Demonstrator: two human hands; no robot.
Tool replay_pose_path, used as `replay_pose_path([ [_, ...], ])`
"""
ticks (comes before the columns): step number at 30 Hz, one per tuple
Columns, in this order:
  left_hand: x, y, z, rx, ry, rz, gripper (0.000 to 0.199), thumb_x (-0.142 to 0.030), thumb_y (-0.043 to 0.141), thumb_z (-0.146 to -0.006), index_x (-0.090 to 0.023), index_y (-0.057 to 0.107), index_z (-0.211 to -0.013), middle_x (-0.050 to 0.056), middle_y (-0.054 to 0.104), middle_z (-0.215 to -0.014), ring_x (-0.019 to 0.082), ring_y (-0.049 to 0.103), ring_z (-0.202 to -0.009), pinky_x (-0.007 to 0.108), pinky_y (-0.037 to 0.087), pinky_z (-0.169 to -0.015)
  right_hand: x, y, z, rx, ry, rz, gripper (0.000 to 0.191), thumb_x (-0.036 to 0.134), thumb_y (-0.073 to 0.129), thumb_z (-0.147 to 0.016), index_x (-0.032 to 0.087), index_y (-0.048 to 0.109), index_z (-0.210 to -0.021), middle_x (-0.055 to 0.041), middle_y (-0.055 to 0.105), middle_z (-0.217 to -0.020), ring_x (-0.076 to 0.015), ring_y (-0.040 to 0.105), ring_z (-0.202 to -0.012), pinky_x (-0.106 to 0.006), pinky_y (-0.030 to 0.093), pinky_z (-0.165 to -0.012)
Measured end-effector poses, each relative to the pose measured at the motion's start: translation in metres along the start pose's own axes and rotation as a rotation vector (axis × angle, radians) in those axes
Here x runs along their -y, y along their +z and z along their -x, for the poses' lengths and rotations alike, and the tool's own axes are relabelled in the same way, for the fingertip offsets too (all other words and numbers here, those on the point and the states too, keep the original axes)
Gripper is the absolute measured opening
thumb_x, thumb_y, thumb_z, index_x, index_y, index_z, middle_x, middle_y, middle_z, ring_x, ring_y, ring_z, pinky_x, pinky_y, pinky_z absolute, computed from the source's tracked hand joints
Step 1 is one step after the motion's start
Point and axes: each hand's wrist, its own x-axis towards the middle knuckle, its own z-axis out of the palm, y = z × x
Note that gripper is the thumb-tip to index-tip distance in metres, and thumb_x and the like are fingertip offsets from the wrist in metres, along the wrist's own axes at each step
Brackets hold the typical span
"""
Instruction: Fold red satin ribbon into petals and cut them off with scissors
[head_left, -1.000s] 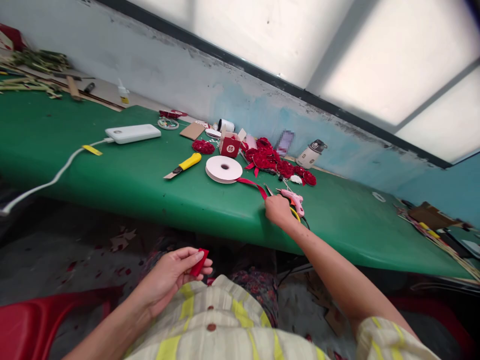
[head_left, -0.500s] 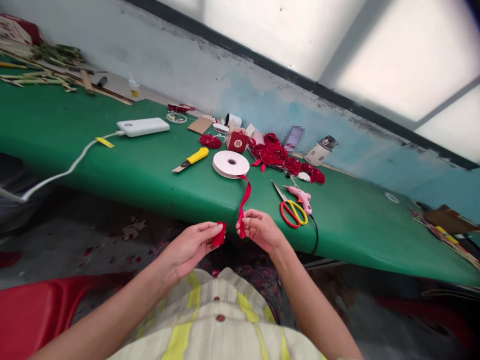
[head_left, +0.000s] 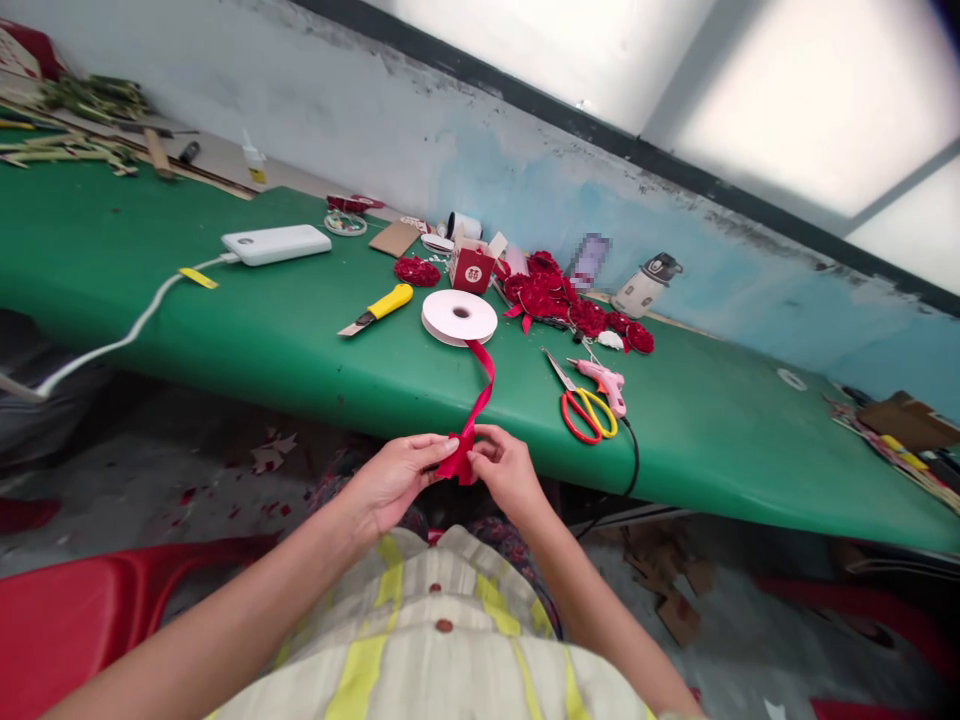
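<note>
Both hands, left hand (head_left: 394,478) and right hand (head_left: 504,470), pinch the red ribbon (head_left: 466,440) end closed below the surface (head_left: 300,340) edge, at six o'clock from the spool (head_left: 459,316); it looks light, limp, slippery; best gripped near its end.

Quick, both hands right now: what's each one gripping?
Left hand: closed, pinching the red ribbon at its free end.
Right hand: closed, pinching the same ribbon end from the other side.

Glossy red satin ribbon (head_left: 480,385), smooth green tabletop (head_left: 262,330), white paper spool (head_left: 459,316)
</note>
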Motion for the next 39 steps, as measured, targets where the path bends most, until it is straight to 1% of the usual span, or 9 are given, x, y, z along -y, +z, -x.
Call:
replay_pose_path([
  [2, 0.001, 0.001, -0.002, -0.007, 0.0, -0.031, 0.009, -0.023, 0.072, -0.07, -0.014, 0.073, -0.073, 0.004, 0.069, -0.075, 0.013, 0.06, -0.072, 0.024, 0.047, -0.073, 0.0, 0.0, 0.005, -0.045, -0.114, 0.18, 0.022, 0.02, 0.059, -0.071, 0.018, 0.064, -0.092, 0.002, 0.06, -0.061, -0.0109, 0.052, -0.052, -0.024, 0.045, -0.053],
  [4, 0.002, 0.002, -0.003, 0.015, -0.012, -0.041, 0.009, -0.022, 0.073, -0.069, -0.014, 0.073, -0.071, 0.005, 0.069, -0.073, 0.013, 0.06, -0.07, 0.024, 0.047, -0.072, 0.001, 0.0, 0.01, -0.027, -0.121, 0.187, 0.015, 0.022, 0.057, -0.074, 0.017, 0.065, -0.086, 0.0011, 0.06, -0.061, -0.0109, 0.052, -0.051, -0.024, 0.044, -0.052],
  [7, 0.005, 0.003, -0.002, 0.066, -0.031, -0.009, 0.008, -0.022, 0.073, -0.068, -0.013, 0.072, -0.068, 0.006, 0.069, -0.071, 0.015, 0.06, -0.067, 0.026, 0.048, -0.07, 0.004, 0.001, 0.016, 0.03, 0.008, -0.036, 0.02, 0.025, 0.059, -0.074, 0.017, 0.061, -0.092, 0.0028, 0.058, -0.055, -0.011, 0.053, -0.046, -0.023, 0.043, -0.046],
  [11, 0.005, 0.004, 0.004, 0.092, -0.018, 0.036, 0.01, -0.022, 0.071, -0.07, -0.012, 0.072, -0.069, 0.007, 0.069, -0.072, 0.016, 0.06, -0.068, 0.028, 0.049, -0.073, 0.006, 0.001, 0.022, 0.022, 0.098, -0.273, 0.036, 0.023, 0.067, -0.068, 0.017, 0.058, -0.102, 0.0029, 0.061, -0.059, -0.0128, 0.058, -0.05, -0.024, 0.046, -0.049],
  [14, 0.004, 0.003, 0.008, 0.032, -0.019, 0.046, 0.008, -0.02, 0.071, -0.07, -0.012, 0.073, -0.071, 0.007, 0.07, -0.074, 0.015, 0.061, -0.073, 0.027, 0.049, -0.076, 0.003, -0.001, 0.026, 0.025, 0.136, -0.361, 0.027, 0.025, 0.069, -0.068, 0.015, 0.062, -0.093, -0.0013, 0.065, -0.069, -0.0129, 0.06, -0.057, -0.027, 0.05, -0.055],
  [17, 0.003, 0.002, 0.011, -0.01, -0.022, 0.054, 0.006, -0.019, 0.071, -0.07, -0.013, 0.072, -0.072, 0.006, 0.07, -0.075, 0.015, 0.061, -0.074, 0.026, 0.049, -0.076, 0.0, -0.004, 0.029, 0.035, 0.151, -0.343, 0.02, 0.03, 0.069, -0.07, 0.014, 0.066, -0.081, -0.0042, 0.066, -0.072, -0.0137, 0.061, -0.062, -0.027, 0.05, -0.059],
  [25, 0.0, 0.003, 0.016, 0.019, -0.031, 0.055, 0.006, -0.02, 0.072, -0.069, -0.014, 0.072, -0.069, 0.005, 0.069, -0.072, 0.015, 0.061, -0.071, 0.025, 0.049, -0.071, 0.004, -0.002, 0.032, 0.068, 0.132, -0.201, 0.019, 0.031, 0.074, -0.064, 0.014, 0.068, -0.07, -0.0015, 0.065, -0.056, -0.0115, 0.056, -0.049, -0.024, 0.043, -0.05],
  [32, 0.007, 0.0, 0.022, -0.027, -0.089, 0.134, 0.005, -0.018, 0.073, -0.068, -0.014, 0.071, -0.072, 0.003, 0.068, -0.073, 0.011, 0.06, -0.066, 0.022, 0.048, -0.067, -0.003, 0.004, 0.031, 0.031, 0.072, -0.233, 0.017, 0.029, 0.073, -0.065, 0.017, 0.07, -0.076, 0.0, 0.064, -0.056, -0.0113, 0.054, -0.049, -0.025, 0.043, -0.051],
  [39, 0.017, 0.003, 0.025, -0.051, -0.092, 0.08, 0.011, -0.023, 0.074, -0.067, -0.015, 0.072, -0.074, 0.002, 0.067, -0.069, 0.009, 0.057, -0.062, 0.02, 0.044, -0.06, -0.007, 0.01, 0.031, -0.029, 0.053, -0.242, 0.018, 0.029, 0.075, -0.063, 0.018, 0.071, -0.075, 0.0001, 0.064, -0.06, -0.0117, 0.054, -0.05, -0.027, 0.046, -0.054],
])
